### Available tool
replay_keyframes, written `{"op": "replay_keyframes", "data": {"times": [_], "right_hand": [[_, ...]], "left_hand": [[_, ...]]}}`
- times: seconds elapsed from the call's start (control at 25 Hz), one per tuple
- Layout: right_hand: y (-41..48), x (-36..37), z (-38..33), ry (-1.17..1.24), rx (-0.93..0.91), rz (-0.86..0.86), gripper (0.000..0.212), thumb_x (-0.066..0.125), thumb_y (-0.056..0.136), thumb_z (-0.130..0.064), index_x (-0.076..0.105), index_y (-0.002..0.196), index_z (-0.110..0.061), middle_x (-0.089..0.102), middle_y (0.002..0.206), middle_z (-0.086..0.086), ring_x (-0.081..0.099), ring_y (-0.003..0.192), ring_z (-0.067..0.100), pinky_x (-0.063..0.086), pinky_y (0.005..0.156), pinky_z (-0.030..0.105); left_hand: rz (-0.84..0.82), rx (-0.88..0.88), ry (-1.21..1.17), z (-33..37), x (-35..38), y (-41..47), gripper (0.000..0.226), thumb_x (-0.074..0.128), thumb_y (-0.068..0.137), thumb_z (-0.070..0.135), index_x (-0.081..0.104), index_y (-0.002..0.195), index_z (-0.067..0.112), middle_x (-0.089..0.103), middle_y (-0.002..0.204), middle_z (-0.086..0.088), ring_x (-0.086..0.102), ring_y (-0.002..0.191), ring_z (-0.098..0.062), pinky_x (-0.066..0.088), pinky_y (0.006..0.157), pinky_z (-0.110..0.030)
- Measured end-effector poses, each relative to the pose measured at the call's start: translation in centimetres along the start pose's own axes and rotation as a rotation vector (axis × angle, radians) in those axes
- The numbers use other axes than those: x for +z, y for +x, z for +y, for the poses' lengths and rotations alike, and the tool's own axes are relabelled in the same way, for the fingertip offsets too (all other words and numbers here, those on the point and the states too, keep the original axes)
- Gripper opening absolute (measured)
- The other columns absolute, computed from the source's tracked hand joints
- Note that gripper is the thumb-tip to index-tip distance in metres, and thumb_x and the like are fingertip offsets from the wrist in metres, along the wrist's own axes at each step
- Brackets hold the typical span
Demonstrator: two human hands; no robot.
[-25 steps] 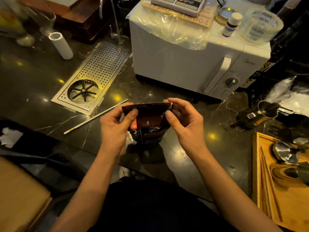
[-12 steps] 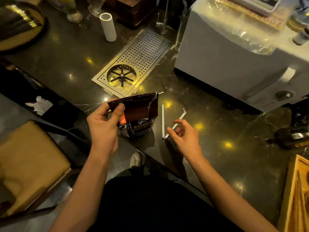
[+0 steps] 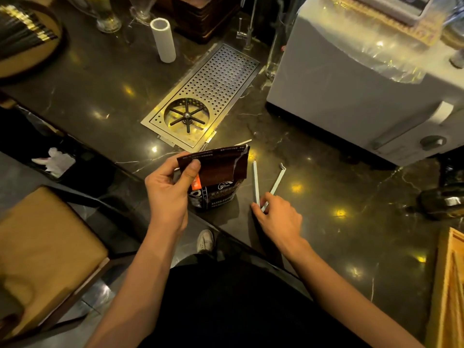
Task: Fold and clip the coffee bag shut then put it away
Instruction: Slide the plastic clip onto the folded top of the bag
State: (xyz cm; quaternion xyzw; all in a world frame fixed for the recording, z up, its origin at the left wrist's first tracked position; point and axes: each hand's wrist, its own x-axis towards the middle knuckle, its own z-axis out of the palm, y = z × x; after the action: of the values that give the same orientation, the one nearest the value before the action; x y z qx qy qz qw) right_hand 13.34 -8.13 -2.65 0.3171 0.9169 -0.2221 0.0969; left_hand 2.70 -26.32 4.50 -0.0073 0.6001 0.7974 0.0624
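A dark coffee bag (image 3: 216,179) stands on the black marble counter (image 3: 326,197) near its front edge, its top folded over. My left hand (image 3: 170,189) pinches the folded top at its left corner, thumb on the front. A long white bag clip (image 3: 266,184) lies opened in a V just right of the bag. My right hand (image 3: 278,217) holds the clip at its hinged near end with thumb and fingertips.
A steel rinser drip tray (image 3: 208,96) is set into the counter behind the bag. A white appliance (image 3: 351,91) stands at back right, a white roll (image 3: 163,40) and glasses at back left. A wooden tray (image 3: 449,285) sits at right, a padded stool (image 3: 42,249) at left.
My right hand let go of the bag's top and went down right to the clip, now gripping its near end. My left hand keeps holding the fold. The camera view shifted left.
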Motion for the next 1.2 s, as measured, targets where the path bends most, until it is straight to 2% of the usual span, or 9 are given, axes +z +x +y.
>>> {"op": "replay_keyframes", "data": {"times": [0.16, 0.32, 0.44, 0.48, 0.6, 0.68, 0.92, 1.0, 1.2], "right_hand": [[-0.3, -0.8, 0.9, 0.217, 0.039, 0.071, 0.023, 0.053, 0.091, -0.047, 0.054, 0.082, -0.027, 0.06, 0.084, -0.004, 0.058, 0.076, 0.019, 0.041, 0.059, 0.032], [-0.3, -2.9, 3.6, 0.521, 0.036, 0.184, 0.018, 0.06, 0.09, -0.043, 0.057, 0.081, -0.028, 0.063, 0.083, -0.001, 0.062, 0.073, 0.018, 0.054, 0.062, 0.039], [-1.0, -5.2, 5.6, 0.624, 0.022, 0.268, 0.014, 0.064, 0.091, -0.033, 0.062, 0.087, -0.02, 0.066, 0.088, 0.001, 0.063, 0.078, 0.012, 0.052, 0.061, 0.021], [-1.4, -5.9, 6.1, 0.648, 0.017, 0.303, 0.013, 0.065, 0.091, -0.031, 0.063, 0.088, -0.018, 0.066, 0.088, 0.001, 0.064, 0.078, 0.011, 0.052, 0.061, 0.019], [-2.6, -7.7, 8.1, 0.754, 0.025, 0.389, 0.011, 0.066, 0.091, -0.027, 0.066, 0.092, -0.016, 0.068, 0.086, 0.001, 0.066, 0.079, 0.016, 0.058, 0.068, 0.034], [-3.5, -8.9, 9.3, 0.829, 0.028, 0.425, 0.009, 0.066, 0.091, -0.023, 0.068, 0.096, -0.016, 0.069, 0.088, 0.001, 0.067, 0.081, 0.018, 0.059, 0.073, 0.041], [-5.2, -11.4, 12.6, 0.864, 0.017, 0.548, 0.01, 0.066, 0.09, -0.018, 0.07, 0.099, -0.018, 0.07, 0.088, 0.005, 0.067, 0.083, 0.025, 0.057, 0.073, 0.048], [-5.4, -12.2, 13.6, 0.851, 0.002, 0.561, 0.012, 0.066, 0.09, -0.019, 0.07, 0.101, -0.017, 0.07, 0.09, 0.002, 0.067, 0.085, 0.022, 0.058, 0.075, 0.043], [-4.9, -13.6, 14.8, 0.731, -0.063, 0.494, 0.013, 0.065, 0.09, -0.014, 0.071, 0.099, -0.02, 0.068, 0.096, -0.011, 0.062, 0.086, 0.009, 0.052, 0.075, 0.02]], "left_hand": [[-0.026, -0.04, 0.009, -0.2, 0.7, 0.1, 0.026, 0.071, 0.074, 0.018, 0.069, 0.098, 0.009, 0.074, 0.081, 0.01, 0.068, 0.082, -0.008, 0.06, 0.079, -0.029], [-0.107, -0.028, 0.022, -0.5, 2.6, -0.3, 0.023, 0.071, 0.075, 0.017, 0.07, 0.096, 0.009, 0.069, 0.087, -0.001, 0.067, 0.083, -0.008, 0.057, 0.076, -0.024], [-0.176, -0.045, 0.016, -0.9, 4.6, -0.5, 0.022, 0.07, 0.074, 0.015, 0.07, 0.095, 0.009, 0.069, 0.087, -0.003, 0.067, 0.083, -0.006, 0.056, 0.075, -0.022], [-0.205, -0.053, 0.019, -1.0, 5.3, -0.5, 0.022, 0.07, 0.074, 0.016, 0.07, 0.095, 0.01, 0.07, 0.087, -0.002, 0.067, 0.084, -0.006, 0.056, 0.076, -0.022], [-0.325, -0.075, 0.04, -1.5, 7.8, -0.9, 0.013, 0.07, 0.076, 0.014, 0.073, 0.088, 0.018, 0.074, 0.082, 0.009, 0.068, 0.085, -0.004, 0.055, 0.076, -0.02], [-0.42, -0.078, 0.078, -2.0, 9.6, -0.8, 0.013, 0.068, 0.081, 0.007, 0.072, 0.09, 0.016, 0.074, 0.083, 0.007, 0.069, 0.085, -0.005, 0.055, 0.075, -0.019], [-0.602, -0.161, 0.097, -3.5, 15.5, -0.3, 0.014, 0.062, 0.088, -0.003, 0.069, 0.094, 0.007, 0.075, 0.079, 0.005, 0.071, 0.076, -0.007, 0.055, 0.067, -0.02], [-0.64, -0.177, 0.093, -4.0, 17.0, -0.4, 0.014, 0.06, 0.088, -0.004, 0.069, 0.094, 0.005, 0.075, 0.076, 0.005, 0.071, 0.073, -0.007, 0.056, 0.065, -0.019], [-0.715, -0.222, 0.122, -5.5, 18.7, 0.2, 0.014, 0.06, 0.088, -0.004, 0.069, 0.096, 0.005, 0.077, 0.079, 0.002, 0.073, 0.074, -0.009, 0.056, 0.065, -0.02]]}}
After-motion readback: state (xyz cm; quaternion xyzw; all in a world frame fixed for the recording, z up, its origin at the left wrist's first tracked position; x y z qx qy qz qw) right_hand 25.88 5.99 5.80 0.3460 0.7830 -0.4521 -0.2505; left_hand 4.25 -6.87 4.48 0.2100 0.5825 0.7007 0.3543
